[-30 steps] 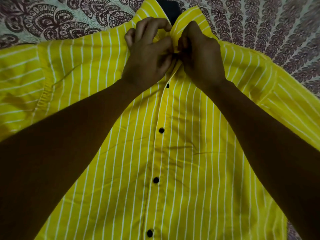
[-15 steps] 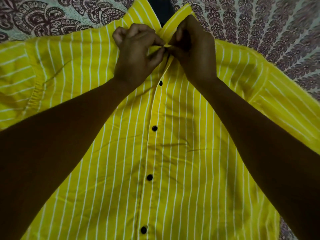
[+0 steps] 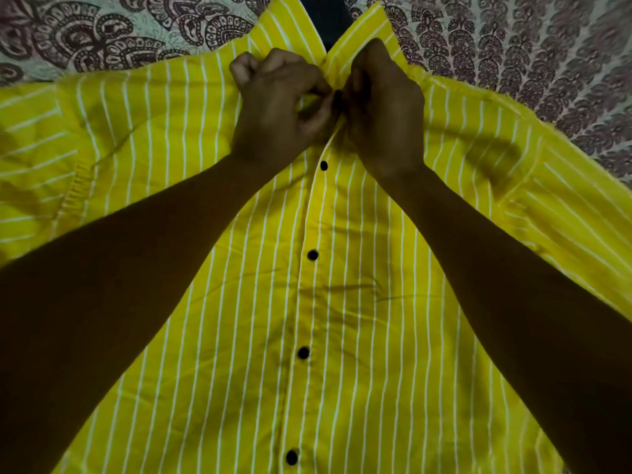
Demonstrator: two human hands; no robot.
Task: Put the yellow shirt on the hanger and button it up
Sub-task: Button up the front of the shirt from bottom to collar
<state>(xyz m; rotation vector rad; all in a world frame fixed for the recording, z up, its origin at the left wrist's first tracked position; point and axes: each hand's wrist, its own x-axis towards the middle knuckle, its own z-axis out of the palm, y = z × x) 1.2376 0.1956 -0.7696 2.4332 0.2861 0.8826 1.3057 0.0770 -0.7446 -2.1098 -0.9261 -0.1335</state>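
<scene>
A yellow shirt (image 3: 359, 336) with thin white stripes lies flat, front up, its collar (image 3: 362, 39) at the top. Several black buttons (image 3: 312, 255) run down the closed placket. My left hand (image 3: 277, 111) and my right hand (image 3: 383, 111) meet just below the collar, each pinching one edge of the shirt front at the top button, which my fingers hide. A dark shape (image 3: 333, 15) shows in the collar opening; I cannot tell whether it is the hanger.
The shirt rests on a bedspread (image 3: 102, 35) printed with dark maroon paisley on a pale ground. Both sleeves spread out to the left and right edges of the view. My forearms cross over the shirt body.
Both hands have stayed pinched together at the top of the placket, their fingers shifting slightly. The view has tilted a little, so the collar sits nearer the top edge.
</scene>
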